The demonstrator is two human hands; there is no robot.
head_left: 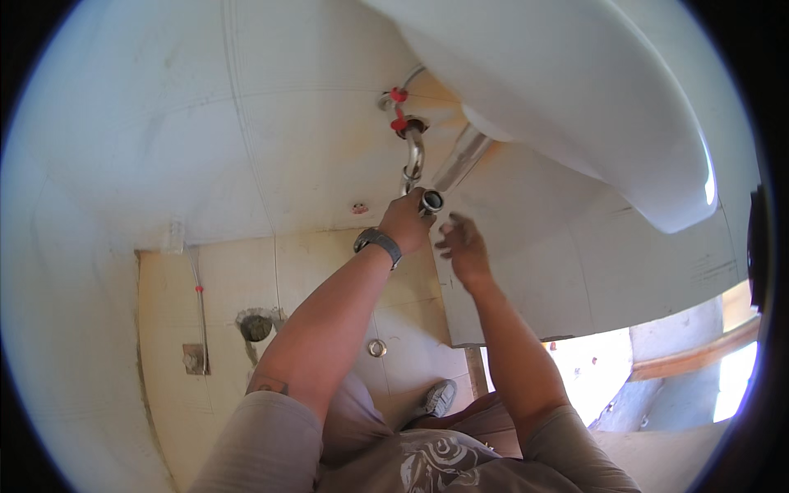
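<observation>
My left hand (403,223), with a dark watch on its wrist, is wrapped round a chrome drain trap pipe (431,200). The pipe's round open end faces up toward me. From the trap, a curved chrome pipe (415,152) runs into a hole in the tiled wall. Just to the right, my right hand (466,248) hovers apart from the pipe with its fingers loosely bent and spread, nothing visible in them. Above both hands, a straight chrome tailpipe (462,158) slants down from the white washbasin (567,90); its lower end sits apart from the trap's opening.
Red-handled valves (399,95) with a hose sit on the wall by the pipe. On the tiled floor lie a metal ring (376,347) and a rough round hole (255,327). A thin hose (201,316) hangs at the left. My shoe (439,398) is below.
</observation>
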